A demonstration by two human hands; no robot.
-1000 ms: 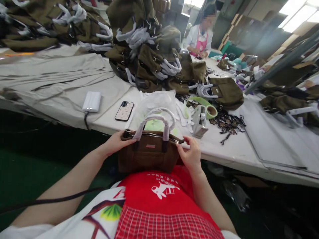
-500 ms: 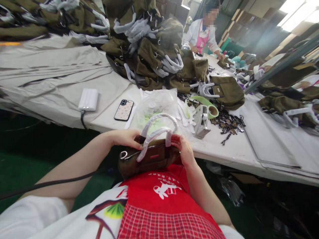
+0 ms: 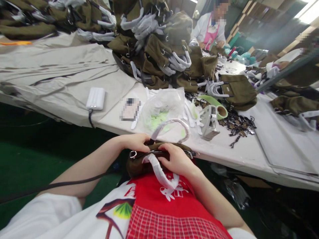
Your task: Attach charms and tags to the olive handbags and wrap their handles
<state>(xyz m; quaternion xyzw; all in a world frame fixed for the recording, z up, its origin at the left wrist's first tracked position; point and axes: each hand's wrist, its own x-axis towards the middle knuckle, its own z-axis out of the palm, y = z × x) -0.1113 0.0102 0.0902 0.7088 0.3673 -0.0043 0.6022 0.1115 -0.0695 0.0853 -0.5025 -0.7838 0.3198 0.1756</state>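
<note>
Head: left grip pinches bag, right grip spread over zip, apron lettering illegible.

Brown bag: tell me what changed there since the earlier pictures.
The left hand has moved inward from the brown bag's left end, and the right hand from its right end to mid-top. The near handle, upright at first, now flops down, away from the table, over the red apron; the far handle stays up. The phone, white power bank and tape dispenser stay put.
</note>
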